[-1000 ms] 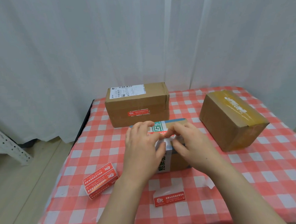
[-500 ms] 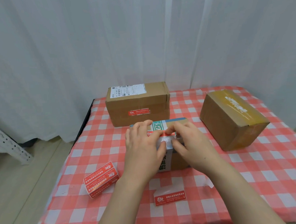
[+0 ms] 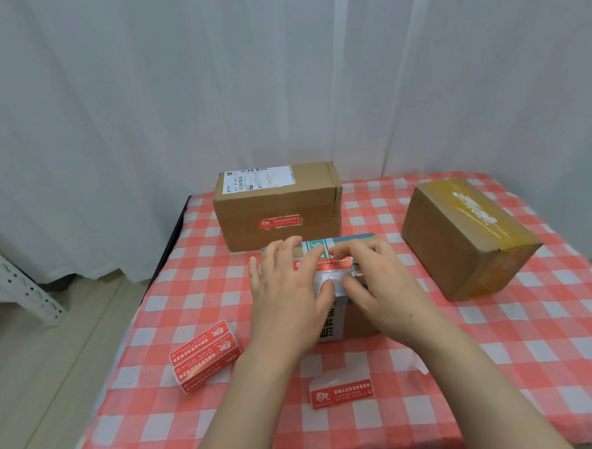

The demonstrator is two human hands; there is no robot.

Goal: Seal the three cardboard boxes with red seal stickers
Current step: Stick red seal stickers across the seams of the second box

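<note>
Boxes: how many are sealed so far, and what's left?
Done: the back box carries a red sticker on its front. In hand: the left hand and right hand press a second sticker onto the middle box. Left: the right box shows only yellow tape, no red sticker; a loose sticker lies nearby.

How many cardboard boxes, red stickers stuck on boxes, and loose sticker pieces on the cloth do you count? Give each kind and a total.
Cardboard boxes: 3 (back box, right box, middle box)
Red stickers on boxes: 2 (back-box sticker, middle-box sticker)
Loose sticker pieces: 2 (left bundle, near piece)
Total: 7
</note>
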